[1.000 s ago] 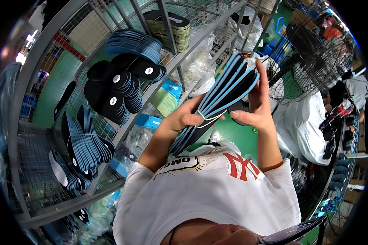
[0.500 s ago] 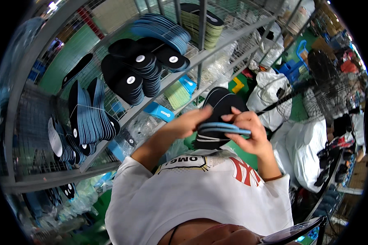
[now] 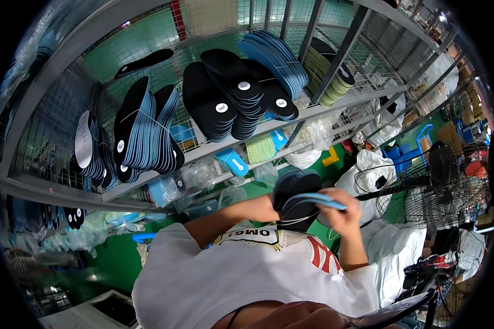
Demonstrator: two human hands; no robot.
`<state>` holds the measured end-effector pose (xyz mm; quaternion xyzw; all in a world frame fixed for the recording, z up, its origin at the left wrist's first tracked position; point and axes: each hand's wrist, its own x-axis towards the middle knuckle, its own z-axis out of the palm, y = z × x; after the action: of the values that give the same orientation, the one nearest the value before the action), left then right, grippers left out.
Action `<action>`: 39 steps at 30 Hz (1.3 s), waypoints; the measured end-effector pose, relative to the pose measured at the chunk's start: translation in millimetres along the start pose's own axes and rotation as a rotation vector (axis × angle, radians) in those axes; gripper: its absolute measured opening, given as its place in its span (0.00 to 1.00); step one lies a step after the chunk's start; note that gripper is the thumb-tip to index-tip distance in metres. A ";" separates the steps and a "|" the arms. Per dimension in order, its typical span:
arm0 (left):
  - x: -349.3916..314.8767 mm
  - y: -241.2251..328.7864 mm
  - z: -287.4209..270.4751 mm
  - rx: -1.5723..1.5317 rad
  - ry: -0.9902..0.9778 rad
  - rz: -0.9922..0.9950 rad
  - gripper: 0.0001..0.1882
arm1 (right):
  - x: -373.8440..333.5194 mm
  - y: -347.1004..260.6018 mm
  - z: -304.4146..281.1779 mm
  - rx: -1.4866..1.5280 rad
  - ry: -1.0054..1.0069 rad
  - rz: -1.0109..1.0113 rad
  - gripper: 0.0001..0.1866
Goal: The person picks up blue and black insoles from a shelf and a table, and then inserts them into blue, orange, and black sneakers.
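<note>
In front of my shirt I hold a bundle of black insoles with blue edges, fanned apart, with a thin pale band across the lower part. My right hand, smeared by motion, is closed around the right end of the upper blue-edged insoles. At the bundle's left edge my left hand grips the insoles, its fingertips mostly hidden behind them. The nearest shelf carries stacked black insoles with round white labels, and tied blue-edged insole stacks stand to their left.
A grey wire-mesh rack fills the far left side, with blue insoles and green-edged insoles on it. White sacks and a black wire fan stand to the right. Plastic bags lie on the lower shelf.
The view has turned, so the rack sits further right and lower. My left hand has moved from above the insoles to their left edge; my right hand still holds the right end.
</note>
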<state>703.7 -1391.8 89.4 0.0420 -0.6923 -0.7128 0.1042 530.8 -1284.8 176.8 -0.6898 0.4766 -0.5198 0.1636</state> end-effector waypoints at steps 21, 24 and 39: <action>118.8 46.0 -41.0 -0.164 0.314 0.193 0.29 | -23.2 103.6 -34.5 0.598 0.135 0.739 0.08; 130.4 45.8 -43.0 -0.060 0.505 0.119 0.30 | -20.2 126.8 -62.1 0.292 0.632 0.599 0.07; 123.7 24.5 -114.3 1.333 0.749 -0.168 0.36 | 198.0 305.9 -204.5 -0.360 0.657 0.610 0.24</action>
<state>608.7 -1529.6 119.9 0.3868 -0.8887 -0.0885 0.2299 204.1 -1544.1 150.3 -0.3352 0.7660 -0.5478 0.0273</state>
